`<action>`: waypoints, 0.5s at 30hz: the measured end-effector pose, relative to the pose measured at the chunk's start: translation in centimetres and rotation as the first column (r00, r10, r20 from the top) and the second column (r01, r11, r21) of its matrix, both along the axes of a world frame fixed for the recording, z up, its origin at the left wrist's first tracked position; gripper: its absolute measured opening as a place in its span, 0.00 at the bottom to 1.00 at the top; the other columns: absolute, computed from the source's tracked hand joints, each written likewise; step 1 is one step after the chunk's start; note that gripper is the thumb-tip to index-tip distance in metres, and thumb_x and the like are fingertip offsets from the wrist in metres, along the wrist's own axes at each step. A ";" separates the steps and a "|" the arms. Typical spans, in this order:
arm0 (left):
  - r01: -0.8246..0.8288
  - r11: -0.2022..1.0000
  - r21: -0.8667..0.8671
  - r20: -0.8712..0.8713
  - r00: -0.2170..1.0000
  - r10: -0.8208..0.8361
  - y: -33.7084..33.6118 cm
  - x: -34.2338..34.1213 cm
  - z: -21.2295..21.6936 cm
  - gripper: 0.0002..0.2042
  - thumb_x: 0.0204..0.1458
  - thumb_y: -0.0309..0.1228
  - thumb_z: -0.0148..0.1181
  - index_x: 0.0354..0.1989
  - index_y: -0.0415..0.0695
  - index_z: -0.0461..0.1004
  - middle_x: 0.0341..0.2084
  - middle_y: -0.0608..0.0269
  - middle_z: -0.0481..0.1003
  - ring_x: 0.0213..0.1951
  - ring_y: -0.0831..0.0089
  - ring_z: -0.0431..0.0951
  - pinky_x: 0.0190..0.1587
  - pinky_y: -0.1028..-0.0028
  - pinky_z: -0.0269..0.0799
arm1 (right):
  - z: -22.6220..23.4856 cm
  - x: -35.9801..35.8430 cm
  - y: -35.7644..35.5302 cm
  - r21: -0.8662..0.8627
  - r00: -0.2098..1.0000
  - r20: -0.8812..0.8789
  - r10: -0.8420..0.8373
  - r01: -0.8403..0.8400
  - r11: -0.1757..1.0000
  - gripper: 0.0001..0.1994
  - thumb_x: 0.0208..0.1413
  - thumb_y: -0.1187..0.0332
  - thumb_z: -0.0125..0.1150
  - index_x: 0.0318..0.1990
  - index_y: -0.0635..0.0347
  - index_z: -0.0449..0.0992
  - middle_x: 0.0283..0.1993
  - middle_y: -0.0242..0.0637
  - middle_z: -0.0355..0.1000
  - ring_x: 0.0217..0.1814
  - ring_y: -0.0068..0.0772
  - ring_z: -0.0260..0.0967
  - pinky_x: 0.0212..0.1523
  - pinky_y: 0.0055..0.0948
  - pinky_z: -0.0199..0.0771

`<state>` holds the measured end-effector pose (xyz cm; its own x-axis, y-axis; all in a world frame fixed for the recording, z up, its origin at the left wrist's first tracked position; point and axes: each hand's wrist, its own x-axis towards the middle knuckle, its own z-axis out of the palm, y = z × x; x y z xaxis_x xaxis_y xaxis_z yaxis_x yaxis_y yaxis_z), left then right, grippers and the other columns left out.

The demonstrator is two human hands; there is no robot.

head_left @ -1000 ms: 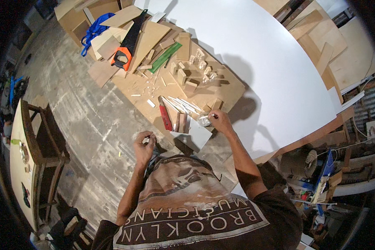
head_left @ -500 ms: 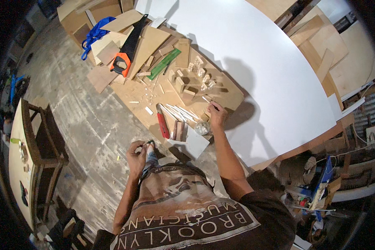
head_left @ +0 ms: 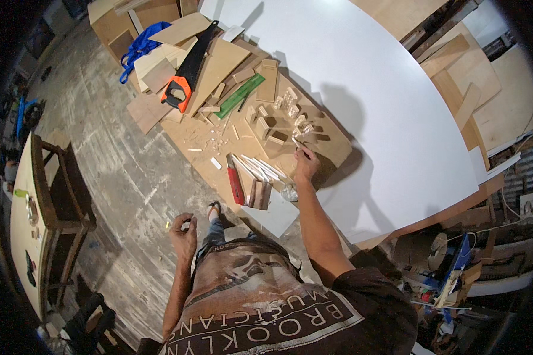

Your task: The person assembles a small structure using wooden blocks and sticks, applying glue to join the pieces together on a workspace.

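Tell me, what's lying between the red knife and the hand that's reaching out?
In the head view, white strips fan out between the red utility knife and the right hand.

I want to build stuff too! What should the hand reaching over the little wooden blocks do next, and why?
Probably lower the thin stick pinched in the right hand onto the small wooden blocks on the brown board; it already hovers right beside them. The left hand hangs back near the body.

woodworking workshop, handsaw point(head_left: 186, 74), plywood offcuts point(head_left: 216, 65), small wood blocks point(head_left: 272, 127), worn concrete floor point(head_left: 109, 177)
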<state>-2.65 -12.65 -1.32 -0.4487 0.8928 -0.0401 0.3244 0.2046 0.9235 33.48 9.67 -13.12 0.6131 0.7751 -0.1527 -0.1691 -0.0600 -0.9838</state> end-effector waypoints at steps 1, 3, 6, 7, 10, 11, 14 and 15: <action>0.004 1.000 -0.012 0.002 1.000 -0.004 0.2 0.0 0.2 0.07 0.52 0.27 0.64 0.37 0.38 0.79 0.35 0.61 0.78 0.38 0.74 0.76 0.35 0.75 0.72 | -0.2 0.0 0.0 0.003 1.000 0.025 -0.002 0.002 1.000 0.11 0.51 0.77 0.65 0.41 0.73 0.79 0.34 0.38 0.76 0.31 0.26 0.73 0.37 0.22 0.76; 0.007 1.000 -0.026 0.005 1.000 -0.007 0.4 0.1 0.3 0.07 0.52 0.27 0.63 0.37 0.38 0.79 0.35 0.61 0.78 0.38 0.74 0.77 0.35 0.74 0.72 | -0.3 0.0 0.1 0.002 0.999 0.052 -0.003 0.003 1.000 0.11 0.51 0.77 0.64 0.41 0.74 0.79 0.34 0.38 0.76 0.32 0.26 0.73 0.37 0.22 0.77; -0.019 0.998 -0.058 0.032 0.999 0.021 0.6 0.1 0.2 0.07 0.52 0.26 0.63 0.37 0.38 0.79 0.35 0.61 0.78 0.38 0.73 0.77 0.34 0.74 0.72 | 0.1 -0.6 0.2 -0.027 0.998 0.066 -0.009 0.011 1.000 0.12 0.49 0.79 0.64 0.43 0.71 0.80 0.35 0.40 0.78 0.34 0.28 0.75 0.38 0.24 0.76; -0.020 0.998 -0.064 0.037 0.999 0.022 0.6 0.1 0.2 0.07 0.52 0.26 0.63 0.37 0.38 0.79 0.35 0.61 0.78 0.38 0.74 0.77 0.34 0.75 0.72 | 0.3 -0.9 0.1 -0.016 0.999 0.051 -0.010 0.011 1.000 0.12 0.50 0.78 0.63 0.43 0.73 0.79 0.35 0.40 0.77 0.33 0.28 0.74 0.38 0.24 0.76; -0.006 0.998 -0.060 0.016 1.000 0.007 1.0 0.5 0.3 0.07 0.52 0.26 0.63 0.37 0.38 0.79 0.35 0.62 0.78 0.38 0.75 0.76 0.34 0.75 0.71 | -0.2 -0.1 0.3 0.016 0.997 0.071 -0.010 0.008 1.000 0.12 0.51 0.78 0.63 0.44 0.75 0.78 0.35 0.41 0.77 0.33 0.28 0.74 0.38 0.23 0.77; -0.005 0.999 -0.054 -0.019 1.000 0.004 1.1 0.5 0.4 0.07 0.52 0.26 0.63 0.37 0.38 0.79 0.35 0.62 0.78 0.38 0.75 0.76 0.34 0.76 0.71 | -0.2 0.0 0.4 0.032 0.995 0.097 0.004 -0.007 0.999 0.12 0.52 0.78 0.62 0.44 0.75 0.78 0.35 0.41 0.77 0.33 0.29 0.75 0.39 0.23 0.76; 0.002 0.998 -0.064 0.039 0.999 0.000 1.1 0.4 0.8 0.11 0.53 0.33 0.65 0.36 0.36 0.78 0.35 0.60 0.77 0.39 0.73 0.75 0.42 0.71 0.71 | -0.2 -0.5 0.7 0.030 0.999 -0.006 -0.046 0.046 0.998 0.12 0.51 0.79 0.62 0.44 0.75 0.79 0.35 0.42 0.78 0.33 0.29 0.75 0.39 0.24 0.76; 0.002 0.998 -0.063 0.039 0.999 0.001 1.1 0.5 0.9 0.11 0.53 0.33 0.65 0.36 0.36 0.78 0.35 0.60 0.77 0.39 0.73 0.75 0.42 0.71 0.71 | -0.2 -0.5 0.8 0.030 0.999 -0.007 -0.045 0.045 0.999 0.12 0.51 0.79 0.62 0.44 0.75 0.79 0.35 0.42 0.78 0.33 0.29 0.75 0.39 0.24 0.76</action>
